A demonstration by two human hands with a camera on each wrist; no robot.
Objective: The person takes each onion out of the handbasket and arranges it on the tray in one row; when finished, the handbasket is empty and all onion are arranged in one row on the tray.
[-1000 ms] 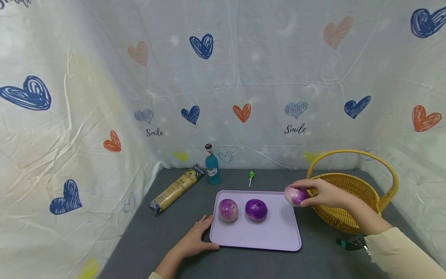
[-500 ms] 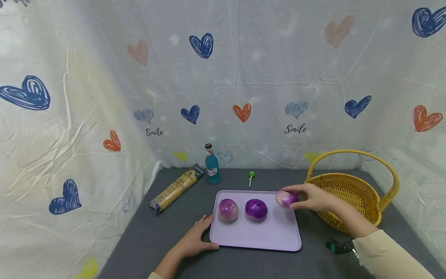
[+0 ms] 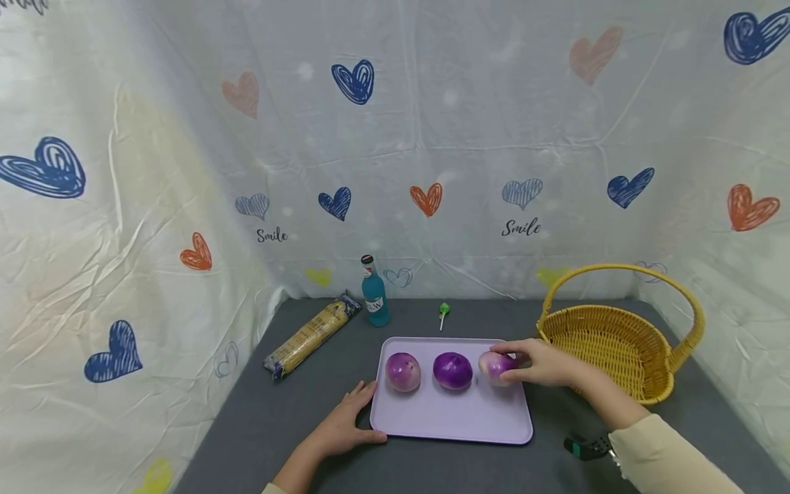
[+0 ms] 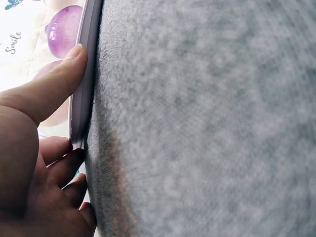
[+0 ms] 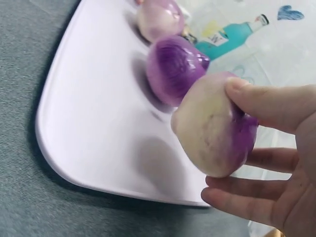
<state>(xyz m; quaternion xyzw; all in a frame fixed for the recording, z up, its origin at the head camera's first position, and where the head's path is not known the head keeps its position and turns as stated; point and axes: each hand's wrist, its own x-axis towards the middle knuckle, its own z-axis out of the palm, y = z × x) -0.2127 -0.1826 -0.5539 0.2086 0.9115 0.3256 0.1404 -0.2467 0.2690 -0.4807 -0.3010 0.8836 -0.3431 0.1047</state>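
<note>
My right hand (image 3: 537, 361) holds a pale, purple-sided onion (image 5: 210, 126) between thumb and fingers, low over the right part of the lilac tray (image 3: 453, 418); its shadow falls on the tray surface in the right wrist view. Two more onions rest on the tray: a deep purple one (image 3: 453, 371) at the middle and a lighter one (image 3: 403, 372) at the left. At the tray's near left corner lies my left hand (image 3: 345, 422), its thumb (image 4: 61, 81) against the front edge and its fingers along the left side.
A yellow wicker basket (image 3: 617, 350) with a tall handle stands right of the tray. Behind the tray are a yellow packet (image 3: 313, 335), a blue bottle (image 3: 374, 295) and a green lollipop (image 3: 444, 312). A black-and-green utensil (image 3: 586, 447) lies beside the right sleeve.
My right hand has carried the onion leftward and down, from beside the basket to over the tray's right part. The left hand stays at the tray corner.
</note>
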